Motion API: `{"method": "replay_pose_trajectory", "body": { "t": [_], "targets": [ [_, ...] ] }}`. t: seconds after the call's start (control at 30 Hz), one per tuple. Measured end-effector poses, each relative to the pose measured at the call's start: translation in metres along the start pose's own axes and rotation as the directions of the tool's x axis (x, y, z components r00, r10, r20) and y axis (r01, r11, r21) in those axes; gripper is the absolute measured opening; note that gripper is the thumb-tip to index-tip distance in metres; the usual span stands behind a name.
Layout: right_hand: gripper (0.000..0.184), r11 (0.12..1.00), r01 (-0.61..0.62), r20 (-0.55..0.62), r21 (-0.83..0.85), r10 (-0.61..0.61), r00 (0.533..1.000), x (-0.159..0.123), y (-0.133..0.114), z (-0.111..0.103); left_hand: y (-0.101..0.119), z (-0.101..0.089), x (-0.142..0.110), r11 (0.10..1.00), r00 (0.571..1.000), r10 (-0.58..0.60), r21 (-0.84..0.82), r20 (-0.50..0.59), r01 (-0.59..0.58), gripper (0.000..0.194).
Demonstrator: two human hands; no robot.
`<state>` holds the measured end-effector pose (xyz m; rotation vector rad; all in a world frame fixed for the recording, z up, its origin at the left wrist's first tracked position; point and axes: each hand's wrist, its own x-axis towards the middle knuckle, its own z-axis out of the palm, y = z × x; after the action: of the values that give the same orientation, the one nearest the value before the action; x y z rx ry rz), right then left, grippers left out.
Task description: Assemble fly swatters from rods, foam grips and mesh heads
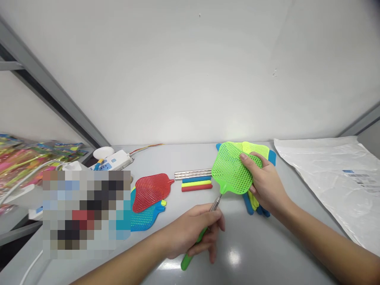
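The left hand (204, 233) is closed around the green handle (187, 261), its thumb lying along the metal rod (216, 202) that runs up from it. The rod's upper end meets the neck of the green swatter head (230, 168), which is raised above the table (237, 237), toward the far edge and right of its middle. The right hand (264, 178) clamps that head by its right side, thumb on the near face and fingers behind.

Behind and below the right hand, near the far edge, lie yellow (261, 149) and blue swatter heads (272, 157), with blue and yellow handles (253, 202) pointing to the near edge. Just left of the green head, metal rods (191, 174) lie side by side, with a blue, a yellow and a red grip (196, 188) nearer. Farther left, a red swatter head (151, 190) overlaps a blue one (145, 217); a pixelated patch hides what is beside them. A white power strip (114, 161) sits by the far left corner, and a white plastic bag (329, 170) spreads along the right edge. Packaged colourful items (26, 162) lie past the left edge.
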<state>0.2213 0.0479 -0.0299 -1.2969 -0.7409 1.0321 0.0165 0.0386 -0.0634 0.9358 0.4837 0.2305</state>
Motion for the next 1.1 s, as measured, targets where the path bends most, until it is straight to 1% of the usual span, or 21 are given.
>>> {"method": "replay_pose_trajectory", "body": {
  "t": [0.1, 0.2, 0.33, 0.4, 0.47, 0.53, 0.63, 0.7, 0.77, 0.83, 0.9, 0.93, 0.97, 1.0, 1.03, 1.07, 1.1],
  "targets": [
    [0.052, 1.0, 0.005, 0.069, -0.011, -0.004, 0.998, 0.001, 0.003, 0.001, 0.003, 0.003, 0.005, 0.999, 0.999, 0.035, -0.041, 0.001, -0.035, 0.031],
    [0.043, 0.998, 0.052, 0.115, -0.024, -0.049, 0.992, 0.002, 0.004, -0.001, 0.004, 0.007, 0.011, 0.996, 0.999, 0.046, -0.081, -0.008, -0.047, 0.034],
    [0.041, 0.989, 0.109, 0.126, -0.098, -0.096, 0.987, 0.008, 0.0, -0.008, 0.007, 0.011, 0.015, 0.987, 1.0, -0.028, -0.159, 0.001, 0.027, 0.034],
    [0.038, 0.981, 0.13, 0.142, -0.143, -0.109, 0.984, 0.014, -0.003, -0.012, 0.01, 0.011, 0.013, 0.983, 0.998, -0.063, -0.171, 0.015, 0.065, 0.035],
    [0.035, 0.977, 0.16, 0.146, -0.142, -0.139, 0.979, 0.022, -0.008, -0.018, 0.014, 0.009, 0.01, 0.98, 0.994, -0.106, -0.165, 0.028, 0.109, 0.036],
    [0.032, 0.979, 0.189, 0.086, -0.076, -0.183, 0.979, 0.033, -0.015, -0.026, 0.016, 0.007, 0.007, 0.975, 0.987, -0.152, -0.156, 0.042, 0.157, 0.037],
    [0.028, 0.966, 0.248, -0.107, 0.075, -0.239, 0.965, 0.054, -0.027, -0.043, 0.016, 0.005, 0.002, 0.969, 0.978, -0.194, -0.142, 0.073, 0.202, 0.034],
    [0.029, 0.95, 0.283, -0.187, 0.134, -0.257, 0.948, 0.066, -0.033, -0.053, 0.015, 0.005, 0.001, 0.968, 0.976, -0.204, -0.134, 0.081, 0.214, 0.033],
    [0.027, 0.937, 0.298, -0.202, 0.184, -0.261, 0.944, 0.072, -0.034, -0.056, 0.015, 0.005, 0.001, 0.969, 0.976, -0.205, -0.127, 0.079, 0.214, 0.033],
    [0.023, 0.924, 0.299, -0.189, 0.237, -0.258, 0.947, 0.069, -0.029, -0.05, 0.015, 0.003, 0.001, 0.972, 0.978, -0.194, -0.122, 0.072, 0.202, 0.034],
    [0.026, 0.932, 0.259, -0.114, 0.252, -0.237, 0.965, 0.055, -0.019, -0.036, 0.014, 0.002, 0.001, 0.975, 0.983, -0.174, -0.129, 0.061, 0.18, 0.035],
    [0.028, 0.949, 0.217, -0.037, 0.228, -0.214, 0.976, 0.046, -0.013, -0.027, 0.014, 0.001, 0.001, 0.976, 0.985, -0.162, -0.137, 0.054, 0.168, 0.035],
    [0.033, 0.972, 0.161, 0.082, 0.172, -0.177, 0.981, 0.035, -0.006, -0.019, 0.013, 0.0, 0.001, 0.977, 0.987, -0.152, -0.144, 0.051, 0.157, 0.035],
    [0.036, 0.989, 0.121, 0.211, 0.08, -0.136, 0.968, 0.023, 0.0, -0.011, 0.013, -0.001, 0.001, 0.977, 0.989, -0.142, -0.151, 0.052, 0.148, 0.036],
    [0.035, 0.993, 0.118, 0.296, 0.001, -0.113, 0.948, 0.012, 0.006, -0.003, 0.012, -0.002, 0.001, 0.978, 0.99, -0.132, -0.154, 0.055, 0.14, 0.037],
    [0.034, 0.993, 0.092, 0.392, -0.078, -0.055, 0.919, 0.001, 0.012, 0.003, 0.011, -0.003, 0.001, 0.979, 0.991, -0.124, -0.154, 0.059, 0.132, 0.039],
    [0.035, 0.991, 0.066, 0.463, -0.114, -0.006, 0.886, -0.007, 0.016, 0.007, 0.011, -0.003, 0.002, 0.98, 0.991, -0.118, -0.152, 0.063, 0.126, 0.041]
  ]
}}
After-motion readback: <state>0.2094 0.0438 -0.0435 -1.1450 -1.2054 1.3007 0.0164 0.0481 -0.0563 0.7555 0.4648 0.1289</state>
